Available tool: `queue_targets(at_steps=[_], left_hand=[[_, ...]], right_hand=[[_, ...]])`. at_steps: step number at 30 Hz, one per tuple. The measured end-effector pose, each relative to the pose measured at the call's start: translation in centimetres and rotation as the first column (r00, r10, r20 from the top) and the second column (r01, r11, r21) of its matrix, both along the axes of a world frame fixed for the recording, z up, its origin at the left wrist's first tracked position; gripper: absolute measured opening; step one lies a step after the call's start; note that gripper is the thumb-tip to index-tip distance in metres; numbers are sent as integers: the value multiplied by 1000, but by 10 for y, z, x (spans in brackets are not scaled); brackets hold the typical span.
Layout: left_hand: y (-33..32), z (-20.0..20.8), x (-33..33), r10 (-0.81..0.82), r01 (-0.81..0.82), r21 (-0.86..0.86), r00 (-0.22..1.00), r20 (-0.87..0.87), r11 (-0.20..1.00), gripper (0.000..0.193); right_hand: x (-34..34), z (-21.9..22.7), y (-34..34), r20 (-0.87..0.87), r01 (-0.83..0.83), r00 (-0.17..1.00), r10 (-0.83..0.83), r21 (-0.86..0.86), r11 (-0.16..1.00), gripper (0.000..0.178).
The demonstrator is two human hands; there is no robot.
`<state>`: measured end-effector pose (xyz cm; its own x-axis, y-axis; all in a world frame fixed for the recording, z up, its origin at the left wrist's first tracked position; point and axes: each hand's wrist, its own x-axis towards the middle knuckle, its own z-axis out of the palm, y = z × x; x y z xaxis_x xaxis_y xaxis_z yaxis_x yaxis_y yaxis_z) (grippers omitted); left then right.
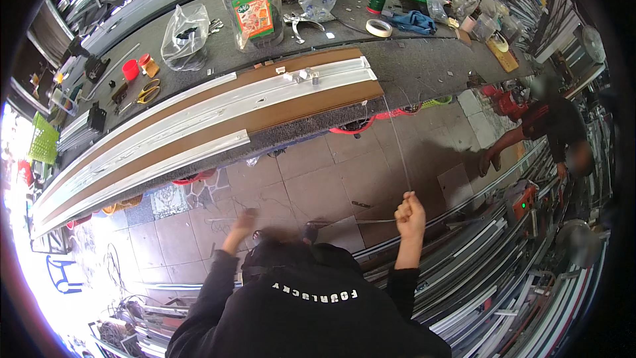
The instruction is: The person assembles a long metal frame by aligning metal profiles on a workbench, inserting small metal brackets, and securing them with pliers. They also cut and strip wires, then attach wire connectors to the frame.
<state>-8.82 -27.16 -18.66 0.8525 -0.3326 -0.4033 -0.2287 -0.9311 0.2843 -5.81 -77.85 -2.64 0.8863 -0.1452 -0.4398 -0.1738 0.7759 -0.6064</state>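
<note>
Head view: my right hand point(411, 217) is raised out in front of me over the tiled floor point(318, 166), fingers curled into a fist around a thin pale strand point(399, 149). The strand runs nearly straight from the fist up to the near edge of the grey-covered bench point(430, 59), meeting it beside the right end of the brown board point(318, 110). White strips point(331, 81) lie lengthwise along that board, with small clear pieces point(303, 76) on top. My left hand point(244, 224) is held up on the other side, level with my chest; it is blurred, so I cannot tell its opening or whether it holds anything.
</note>
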Motion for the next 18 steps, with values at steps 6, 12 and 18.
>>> queue_targets(at_steps=[6, 12, 18], left_hand=[[-190, 115, 36, -353, -182, -624, 690, -632, 760, 50], [-204, 129, 32, -453, 372, -288, 836, -309, 883, 51], [-187, 92, 27, -441, -970, -184, 98, -892, 157, 73]], right_hand=[[-19, -4, 70, 13, -180, 984, 179, 45, 983, 25], [-14, -17, 119, 27, -328, 943, 331, -79, 941, 30], [-6, -7, 151, -53, -458, 886, 461, -268, 848, 32]])
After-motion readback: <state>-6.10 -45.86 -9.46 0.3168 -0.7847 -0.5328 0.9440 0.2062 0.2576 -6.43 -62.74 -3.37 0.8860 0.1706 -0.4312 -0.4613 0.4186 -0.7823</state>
